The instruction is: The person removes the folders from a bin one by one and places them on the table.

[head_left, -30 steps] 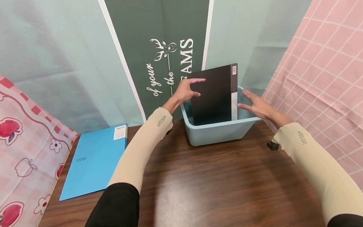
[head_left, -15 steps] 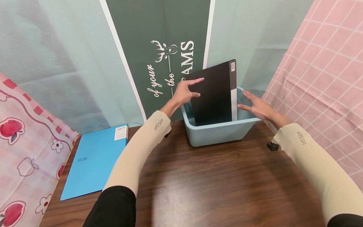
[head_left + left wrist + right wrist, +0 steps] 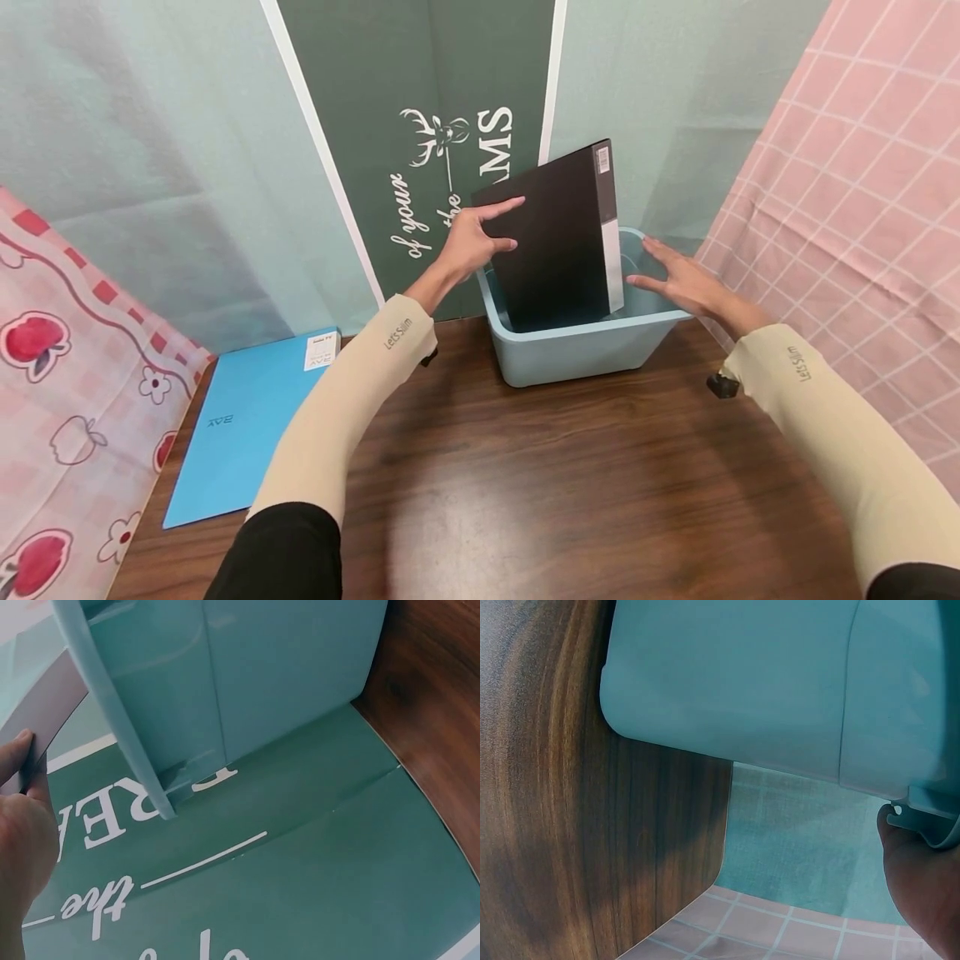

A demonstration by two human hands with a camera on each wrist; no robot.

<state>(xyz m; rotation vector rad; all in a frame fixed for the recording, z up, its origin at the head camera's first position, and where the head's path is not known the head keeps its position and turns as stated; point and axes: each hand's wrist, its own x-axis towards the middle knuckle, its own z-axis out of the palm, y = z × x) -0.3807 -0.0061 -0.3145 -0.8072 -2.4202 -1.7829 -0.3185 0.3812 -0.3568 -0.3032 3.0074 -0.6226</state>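
In the head view a black file folder (image 3: pixel 551 242) with a white-labelled spine stands tilted inside a light blue plastic bin (image 3: pixel 577 358), its upper part above the rim. My left hand (image 3: pixel 467 246) pinches the folder's left edge. The left wrist view shows the thumb and fingers on the edge of the folder (image 3: pixel 49 712). My right hand (image 3: pixel 686 283) holds the bin's right end, its thumb over the inside. From the right wrist, that hand (image 3: pixel 919 889) curls at the rim of the bin (image 3: pixel 735 690).
A blue folder (image 3: pixel 240 425) lies flat at the left of the wooden table (image 3: pixel 570 492). Green printed cloth (image 3: pixel 360 50) hangs behind the bin, pink checked cloth (image 3: pixel 862 208) on the right and apple-patterned cloth (image 3: pixel 67 400) on the left.
My left hand has moved left and slightly up with the black folder, which now stands higher and leans further left. The right hand and the bin have stayed in place.
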